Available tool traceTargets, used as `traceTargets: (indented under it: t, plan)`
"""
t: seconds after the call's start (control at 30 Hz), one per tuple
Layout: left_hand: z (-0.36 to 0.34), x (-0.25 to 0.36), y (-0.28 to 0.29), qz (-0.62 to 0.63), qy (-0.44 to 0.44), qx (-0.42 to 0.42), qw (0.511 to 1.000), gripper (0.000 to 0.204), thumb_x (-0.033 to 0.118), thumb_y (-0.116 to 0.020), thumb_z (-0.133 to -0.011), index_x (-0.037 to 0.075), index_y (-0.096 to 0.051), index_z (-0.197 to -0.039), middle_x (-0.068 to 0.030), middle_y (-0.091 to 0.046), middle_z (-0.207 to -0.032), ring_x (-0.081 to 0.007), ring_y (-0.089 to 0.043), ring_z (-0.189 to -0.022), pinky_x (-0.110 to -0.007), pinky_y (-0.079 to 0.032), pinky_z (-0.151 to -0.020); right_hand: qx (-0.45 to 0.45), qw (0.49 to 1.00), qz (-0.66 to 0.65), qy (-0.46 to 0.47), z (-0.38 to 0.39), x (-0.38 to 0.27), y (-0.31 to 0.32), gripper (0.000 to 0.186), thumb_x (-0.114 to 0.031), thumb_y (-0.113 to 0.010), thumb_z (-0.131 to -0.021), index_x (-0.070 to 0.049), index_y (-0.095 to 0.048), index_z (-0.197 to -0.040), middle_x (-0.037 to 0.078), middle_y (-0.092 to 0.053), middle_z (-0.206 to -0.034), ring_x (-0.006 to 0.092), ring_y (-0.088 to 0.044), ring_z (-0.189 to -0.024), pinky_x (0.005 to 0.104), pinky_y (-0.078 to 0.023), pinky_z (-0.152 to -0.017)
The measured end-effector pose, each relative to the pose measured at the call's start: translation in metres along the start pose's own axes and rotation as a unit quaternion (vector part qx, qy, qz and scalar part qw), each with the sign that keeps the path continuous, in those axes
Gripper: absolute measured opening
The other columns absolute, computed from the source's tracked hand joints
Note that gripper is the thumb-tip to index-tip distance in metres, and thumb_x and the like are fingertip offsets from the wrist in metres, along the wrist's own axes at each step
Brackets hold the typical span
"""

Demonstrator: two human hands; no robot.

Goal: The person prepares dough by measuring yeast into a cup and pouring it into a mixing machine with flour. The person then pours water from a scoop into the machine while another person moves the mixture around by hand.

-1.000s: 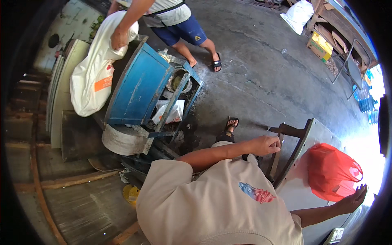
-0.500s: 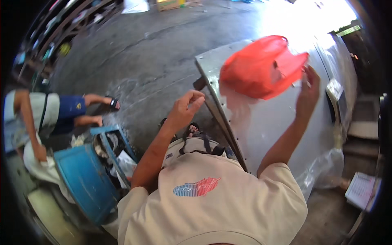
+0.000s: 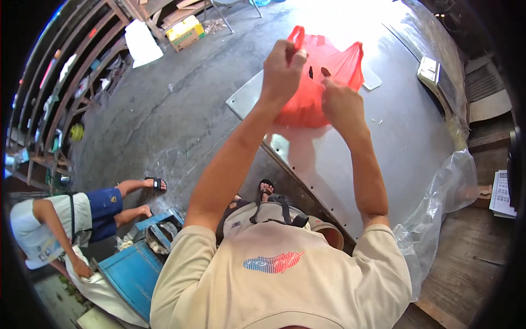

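We have the red plastic bag (image 3: pixel 304 112) sitting on the metal table (image 3: pixel 405 148), toward its far part and close to the left edge. Left hand (image 3: pixel 281 77) is closed, fingers pinching the bag's left handle (image 3: pixel 298 34); right hand (image 3: pixel 344 109) is curled against the bag's right side, thumb up, just near of the right handle (image 3: pixel 358 61), but its fingertips are hidden, so we can't tell whether it grips film or only touches it. Risks, as we judge them: the film looks thin, so a hard or uneven tug could rip a handle or split the side; lifting on the left handle alone could tip the bag to the right and spill whatever is inside; a pull toward the near left could drag it over the table edge, since little tabletop lies on that side. Bag direction: the handles point to the far side and up, the full bottom faces near and a bit left. Long axis, we'd say, runs near to far, leaning slightly right at the far end, with the two handles spread left and right.
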State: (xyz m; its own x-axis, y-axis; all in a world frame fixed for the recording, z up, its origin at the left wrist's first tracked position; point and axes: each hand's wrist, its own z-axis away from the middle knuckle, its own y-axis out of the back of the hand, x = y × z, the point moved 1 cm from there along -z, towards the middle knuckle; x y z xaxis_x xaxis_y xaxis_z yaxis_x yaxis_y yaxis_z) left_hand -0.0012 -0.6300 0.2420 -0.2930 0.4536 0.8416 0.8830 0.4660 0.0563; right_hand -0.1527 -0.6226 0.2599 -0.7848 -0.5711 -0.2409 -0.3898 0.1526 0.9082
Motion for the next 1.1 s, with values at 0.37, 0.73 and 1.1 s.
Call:
traceTargets:
  t: [0.37,0.73,1.1]
  plan:
    - [0.059,0.035,0.061,0.203,0.232,-0.131,0.942,0.025,0.015,-0.055,-0.09,0.001,-0.055,-0.11,-0.0032,-0.059,-0.081,-0.0042,-0.046,-0.052,-0.023,-0.043,-0.057,-0.301,0.954,0.0,0.01,-0.008,0.006,-0.021,0.034,-0.03,-0.054,-0.084,0.003,-0.063,-0.08,0.019,-0.063,-0.071,0.0327,-0.064,-0.07,0.0414,-0.05,-0.064]
    - [0.077,0.022,0.072,0.218,0.225,-0.117,0.942,0.046,0.011,-0.053,-0.091,0.004,-0.037,-0.133,-0.0066,-0.059,-0.084,-0.0098,-0.056,-0.072,-0.026,-0.047,-0.07,-0.125,0.991,-0.002,-0.041,0.005,0.035,-0.061,0.038,-0.029,-0.049,-0.088,0.002,-0.06,-0.068,0.022,-0.059,-0.064,0.0373,-0.06,-0.062,0.047,-0.048,-0.062]
    - [0.123,0.012,0.133,0.064,0.189,-0.092,0.976,0.04,0.013,-0.05,-0.091,0.001,-0.042,-0.128,-0.0083,-0.061,-0.088,-0.0129,-0.057,-0.086,-0.029,-0.045,-0.082,-0.137,0.99,-0.045,-0.013,0.015,0.024,-0.072,0.032,-0.028,-0.055,-0.085,0.002,-0.059,-0.075,0.022,-0.06,-0.067,0.0387,-0.06,-0.065,0.0471,-0.045,-0.061]
